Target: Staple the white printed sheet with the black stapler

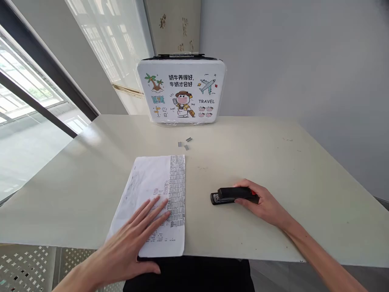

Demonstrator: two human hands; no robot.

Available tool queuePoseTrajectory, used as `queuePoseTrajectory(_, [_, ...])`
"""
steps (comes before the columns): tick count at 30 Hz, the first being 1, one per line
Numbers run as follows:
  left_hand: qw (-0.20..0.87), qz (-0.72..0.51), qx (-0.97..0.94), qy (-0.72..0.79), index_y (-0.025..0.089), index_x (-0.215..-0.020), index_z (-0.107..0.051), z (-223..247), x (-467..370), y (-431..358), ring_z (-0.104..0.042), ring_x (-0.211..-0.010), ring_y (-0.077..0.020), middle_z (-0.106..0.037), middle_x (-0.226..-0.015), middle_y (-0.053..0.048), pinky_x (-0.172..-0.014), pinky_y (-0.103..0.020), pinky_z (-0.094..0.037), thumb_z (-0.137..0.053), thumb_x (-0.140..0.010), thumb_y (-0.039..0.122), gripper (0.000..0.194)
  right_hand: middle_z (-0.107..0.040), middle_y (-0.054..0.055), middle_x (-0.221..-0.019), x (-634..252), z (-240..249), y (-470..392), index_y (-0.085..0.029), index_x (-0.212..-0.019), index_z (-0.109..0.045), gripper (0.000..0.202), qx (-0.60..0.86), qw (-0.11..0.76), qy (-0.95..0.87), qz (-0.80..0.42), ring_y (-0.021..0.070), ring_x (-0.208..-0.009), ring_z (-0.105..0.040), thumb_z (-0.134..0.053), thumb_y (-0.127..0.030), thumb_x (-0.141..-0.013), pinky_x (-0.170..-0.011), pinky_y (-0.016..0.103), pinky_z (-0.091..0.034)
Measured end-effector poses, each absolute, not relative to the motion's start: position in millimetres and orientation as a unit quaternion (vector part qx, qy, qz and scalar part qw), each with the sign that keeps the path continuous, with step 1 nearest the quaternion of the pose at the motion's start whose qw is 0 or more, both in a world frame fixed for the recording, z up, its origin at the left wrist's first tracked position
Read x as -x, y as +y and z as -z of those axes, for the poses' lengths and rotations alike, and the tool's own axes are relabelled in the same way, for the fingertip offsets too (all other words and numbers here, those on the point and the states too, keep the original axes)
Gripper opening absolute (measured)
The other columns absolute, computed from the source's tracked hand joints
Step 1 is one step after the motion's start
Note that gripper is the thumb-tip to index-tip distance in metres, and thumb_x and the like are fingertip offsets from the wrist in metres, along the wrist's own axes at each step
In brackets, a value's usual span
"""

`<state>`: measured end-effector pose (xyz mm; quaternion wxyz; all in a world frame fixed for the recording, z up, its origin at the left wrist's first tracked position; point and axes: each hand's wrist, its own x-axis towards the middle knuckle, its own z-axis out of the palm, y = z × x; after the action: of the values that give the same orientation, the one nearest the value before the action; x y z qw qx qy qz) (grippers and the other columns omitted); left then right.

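Observation:
My left hand (138,233) lies flat on a stack of printed paper (152,172), its fingers stretched out and the thumb over the table's front edge. Along the paper's right side runs a dense band of staples or staple-like marks (177,190); which of the two I cannot tell. My right hand (258,202) is wrapped around the rear part of a black stapler (227,194) with a red detail near its back. The stapler rests on the table to the right of the paper, its front end pointing left. Beyond the paper sit several small strips of staples (186,147).
A white case (185,91) with cartoon travel pictures and a black handle stands upright at the table's back edge, wrapped in clear plastic. The pale table (258,150) ends at a grey wall behind and at right. A glass window (30,89) is at left.

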<state>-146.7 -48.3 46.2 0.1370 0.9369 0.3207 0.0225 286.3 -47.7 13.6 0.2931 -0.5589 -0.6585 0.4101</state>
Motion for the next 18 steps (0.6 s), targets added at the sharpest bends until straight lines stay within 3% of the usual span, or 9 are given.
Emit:
queuePoseTrajectory(3, [0.132,-0.028,-0.933,0.334,0.033,-0.169,-0.015,-46.9,142.2,-68.5,-0.023,-0.158,-0.0396,-0.027,-0.172,-0.004,-0.124,-0.06,-0.032,-0.066,-0.097,0.036,0.089,-0.072,0.003,-0.1,-285.3,-16.2,-49.5,-0.031,-0.114,-0.067,0.032,0.556,0.285,-0.664,-0.412,0.0205,-0.08,-0.063,-0.061,-0.057,-0.097,-0.069,0.032,-0.054])
queuePoseTrajectory(5, [0.14,-0.038,-0.933,0.33,0.037,-0.169,-0.017,-49.8,135.1,-74.5,-0.023,-0.158,-0.0371,-0.028,-0.171,0.0,-0.124,-0.06,-0.033,-0.057,-0.094,0.015,0.088,-0.072,0.003,-0.1,-284.6,-18.3,-50.5,-0.031,-0.113,-0.067,0.032,0.557,0.284,-0.663,-0.412,0.0203,-0.079,-0.063,-0.061,-0.058,-0.097,-0.068,0.032,-0.054])
queuePoseTrajectory(7, [0.15,-0.042,-0.936,0.315,0.039,-0.168,-0.019,-52.2,126.8,-75.6,-0.024,-0.158,-0.0362,-0.027,-0.171,0.003,-0.123,-0.061,-0.035,-0.049,-0.087,0.005,0.093,-0.072,0.003,-0.099,-284.1,-19.6,-51.2,-0.031,-0.113,-0.067,0.032,0.557,0.284,-0.662,-0.412,0.0203,-0.079,-0.063,-0.062,-0.058,-0.097,-0.068,0.032,-0.054])
queuePoseTrajectory(13, [0.148,-0.062,-0.943,0.291,0.042,-0.167,-0.02,-48.3,89.1,-67.7,-0.018,-0.159,-0.0391,-0.018,-0.174,0.004,-0.122,-0.068,-0.032,-0.041,-0.074,-0.008,0.108,-0.073,0.002,-0.102,-289.9,-17.7,-52.9,-0.031,-0.113,-0.068,0.031,0.56,0.279,-0.665,-0.407,0.0209,-0.083,-0.063,-0.064,-0.056,-0.096,-0.072,0.032,-0.053])
queuePoseTrajectory(18, [0.15,-0.052,-0.95,0.267,0.041,-0.167,-0.019,-44.0,51.2,-59.8,-0.01,-0.159,-0.0433,-0.004,-0.176,-0.002,-0.123,-0.071,-0.026,-0.043,-0.067,-0.014,0.117,-0.074,0.003,-0.111,-305.0,-19.5,-59.5,-0.03,-0.114,-0.068,0.032,0.572,0.258,-0.655,-0.421,0.024,-0.095,-0.067,-0.066,-0.056,-0.095,-0.076,0.034,-0.053])
